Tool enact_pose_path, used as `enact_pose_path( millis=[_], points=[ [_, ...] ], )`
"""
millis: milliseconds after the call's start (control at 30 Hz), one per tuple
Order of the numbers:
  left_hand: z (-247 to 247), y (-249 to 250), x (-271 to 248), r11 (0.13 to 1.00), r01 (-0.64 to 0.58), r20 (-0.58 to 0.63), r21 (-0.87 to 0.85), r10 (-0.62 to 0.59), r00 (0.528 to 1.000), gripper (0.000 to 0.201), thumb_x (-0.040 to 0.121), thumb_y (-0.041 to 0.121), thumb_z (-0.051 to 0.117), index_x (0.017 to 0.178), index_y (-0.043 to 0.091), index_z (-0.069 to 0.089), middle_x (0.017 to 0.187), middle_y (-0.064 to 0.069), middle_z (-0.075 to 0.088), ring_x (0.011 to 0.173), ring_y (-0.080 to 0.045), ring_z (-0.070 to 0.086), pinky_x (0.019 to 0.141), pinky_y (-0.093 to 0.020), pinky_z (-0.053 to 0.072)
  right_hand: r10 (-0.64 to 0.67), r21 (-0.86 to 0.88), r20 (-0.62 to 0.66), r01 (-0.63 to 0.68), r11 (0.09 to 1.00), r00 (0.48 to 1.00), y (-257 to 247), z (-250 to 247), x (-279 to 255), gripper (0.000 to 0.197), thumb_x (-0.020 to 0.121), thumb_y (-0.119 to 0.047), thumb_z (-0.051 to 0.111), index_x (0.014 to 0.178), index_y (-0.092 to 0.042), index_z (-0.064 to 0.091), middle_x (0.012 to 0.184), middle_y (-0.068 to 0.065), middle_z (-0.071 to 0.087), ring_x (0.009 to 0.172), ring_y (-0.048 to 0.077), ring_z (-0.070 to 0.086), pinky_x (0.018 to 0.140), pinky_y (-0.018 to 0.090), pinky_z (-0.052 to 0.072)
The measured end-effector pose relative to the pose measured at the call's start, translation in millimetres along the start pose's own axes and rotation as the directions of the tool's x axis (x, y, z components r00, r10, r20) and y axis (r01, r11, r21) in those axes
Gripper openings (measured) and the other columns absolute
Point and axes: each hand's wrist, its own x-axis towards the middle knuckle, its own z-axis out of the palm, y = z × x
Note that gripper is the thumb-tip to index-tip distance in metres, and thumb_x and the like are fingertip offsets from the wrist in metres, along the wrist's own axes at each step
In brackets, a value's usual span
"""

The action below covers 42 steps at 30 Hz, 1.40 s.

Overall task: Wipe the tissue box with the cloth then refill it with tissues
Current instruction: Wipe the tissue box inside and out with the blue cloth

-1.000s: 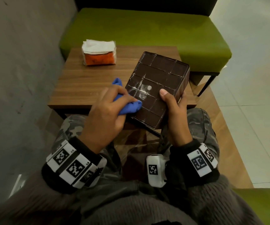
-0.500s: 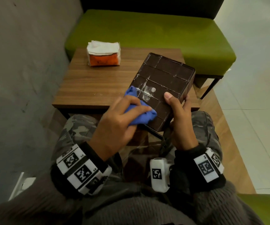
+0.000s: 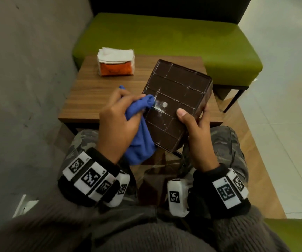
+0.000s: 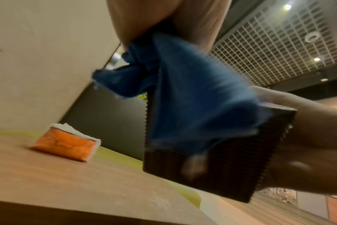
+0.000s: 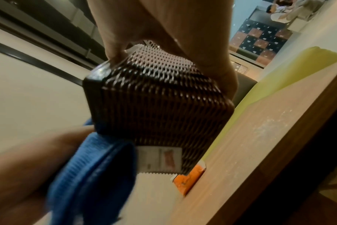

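A dark brown woven tissue box (image 3: 175, 104) is tilted with its ribbed flat bottom facing me, held over the table's near edge. My right hand (image 3: 194, 128) grips its lower right corner, thumb on the bottom face and fingers round the side (image 5: 164, 94). My left hand (image 3: 118, 120) grips a bunched blue cloth (image 3: 141, 128) and presses its tip against the box's left edge; the cloth (image 4: 187, 97) drapes over the box's side (image 4: 221, 164). A pack of white tissues in an orange wrapper (image 3: 116, 62) lies at the table's far left.
The small wooden table (image 3: 99, 95) stands against a grey wall (image 3: 28, 70) on the left. A green bench seat (image 3: 164, 35) runs behind it. My knees sit under the table's near edge. Tiled floor lies to the right.
My left hand and the cloth have slid from the box's lower middle up to its left edge, and more cloth now hangs below the hand. The right hand keeps its grip.
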Motion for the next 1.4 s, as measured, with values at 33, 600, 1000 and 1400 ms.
enact_pose_path(
  millis=[33,600,1000,1400],
  points=[
    [1,3,-1,1.0,0.003,-0.015,0.001,-0.003,1.0,0.026,0.082,0.002,0.064,0.108,0.005,0.066,0.101,-0.003,0.054,0.091,-0.006,0.052,0.082,-0.012,0.042,-0.007,0.009,-0.013,0.007,1.0,1.0,0,2,-1,0.086,0.072,-0.034,0.074,0.146,-0.024,0.031,0.13,0.003,0.061,0.117,0.022,0.063,0.098,0.05,0.052],
    [7,13,-9,0.996,-0.045,0.16,0.072,0.033,0.987,0.027,0.079,0.011,0.066,0.106,0.007,0.068,0.097,-0.005,0.058,0.087,-0.019,0.058,0.078,-0.037,0.051,-0.131,-0.111,-0.108,0.119,0.987,0.986,11,2,-7,0.098,0.064,-0.044,0.08,0.146,-0.031,0.029,0.134,0.005,0.056,0.12,0.021,0.06,0.102,0.05,0.048],
    [-2,7,-7,0.959,-0.116,0.216,0.258,0.06,0.975,0.028,0.081,0.016,0.059,0.106,0.009,0.068,0.099,-0.007,0.056,0.09,-0.023,0.053,0.073,-0.039,0.05,-0.149,-0.245,-0.168,0.105,0.964,0.974,21,-2,-3,0.109,0.052,-0.072,0.079,0.143,-0.05,0.023,0.139,0.004,0.048,0.129,0.025,0.049,0.104,0.05,0.045],
    [0,17,-14,0.975,-0.078,0.163,0.208,0.044,0.986,0.028,0.079,0.012,0.062,0.106,0.007,0.067,0.098,-0.006,0.056,0.091,-0.015,0.051,0.081,-0.019,0.041,-0.233,-0.366,-0.142,0.168,0.915,0.962,13,6,-4,0.12,0.054,-0.08,0.07,0.15,-0.034,0.016,0.147,0.006,0.04,0.136,0.028,0.042,0.108,0.052,0.04]
  ],
)
